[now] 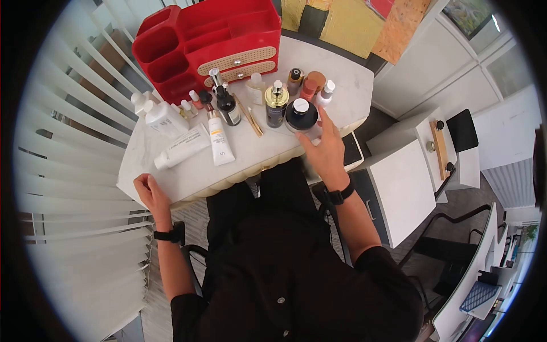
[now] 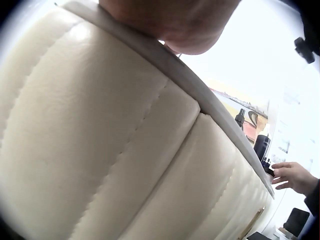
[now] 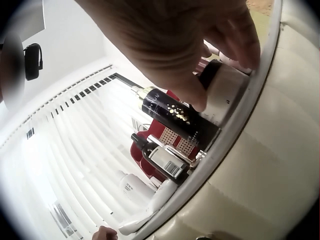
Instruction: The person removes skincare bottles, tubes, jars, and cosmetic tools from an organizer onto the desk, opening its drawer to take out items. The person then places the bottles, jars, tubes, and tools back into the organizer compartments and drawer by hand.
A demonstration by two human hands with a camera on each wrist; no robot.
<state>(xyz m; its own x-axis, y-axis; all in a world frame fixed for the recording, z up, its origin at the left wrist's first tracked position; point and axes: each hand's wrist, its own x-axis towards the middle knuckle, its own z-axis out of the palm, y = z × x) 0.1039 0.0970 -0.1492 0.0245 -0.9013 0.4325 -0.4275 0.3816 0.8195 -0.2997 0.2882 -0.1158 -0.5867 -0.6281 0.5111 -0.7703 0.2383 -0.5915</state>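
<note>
"Where is the jar?"

"The black-lidded jar (image 1: 302,121) stands near the front edge of the white table (image 1: 348,74), right at the person's right hand (image 1: 328,149)."

"Is that hand holding it?"

"Yes, the thumb is on the near side and the fingers reach round the right side, so the jar sits between them. The right wrist view shows the thumb against it, close up; its base is on the tabletop."

"And the left hand?"

"The left hand (image 1: 152,195) is at the table's front left corner, fingers loosely curled, holding nothing. It is well apart from the jar, with most of the bottles and tubes between the two."

"What is nearest to that one?"

"A white tube (image 1: 185,147), lying on its side just beyond the knuckles. Another tube (image 1: 223,147) lies to the right of it."

"Anything close around the jar?"

"A dark pump bottle (image 1: 275,114) with a gold collar is just to its left, and a small white-capped bottle (image 1: 325,94) is behind it to the right. The red box (image 1: 250,43) stands farther back, on the left."
</note>
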